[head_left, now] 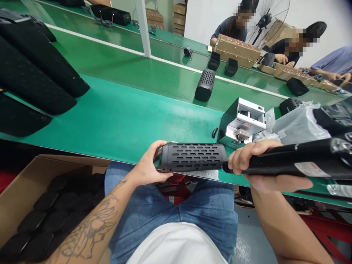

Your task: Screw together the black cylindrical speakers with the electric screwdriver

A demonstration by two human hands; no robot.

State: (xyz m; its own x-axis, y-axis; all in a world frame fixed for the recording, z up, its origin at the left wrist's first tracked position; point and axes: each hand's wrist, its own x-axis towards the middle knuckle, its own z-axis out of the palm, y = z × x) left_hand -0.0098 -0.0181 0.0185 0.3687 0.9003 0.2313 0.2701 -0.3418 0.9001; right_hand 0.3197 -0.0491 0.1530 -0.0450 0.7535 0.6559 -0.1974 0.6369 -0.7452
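Note:
A dark grey slotted housing [194,157], like a speaker shell, lies on its side at the bench's front edge. My left hand [151,165] grips its left end, thumb below and fingers above. My right hand [255,157] is wrapped round a black electric screwdriver [297,159] with a white label, held level. The screwdriver's tip meets the housing's right end; the bit and any screw there are too small to make out. Just behind stands a silver and black screw feeder [243,123], with a small black piece [215,132] on the mat to its left.
Large black covers [35,62] stand at the left. A similar housing [205,85] is on the green conveyor [165,75] ahead. Clear plastic bags [299,123] lie at right. An open carton [27,172] of black parts is below left. Several co-workers sit across the line.

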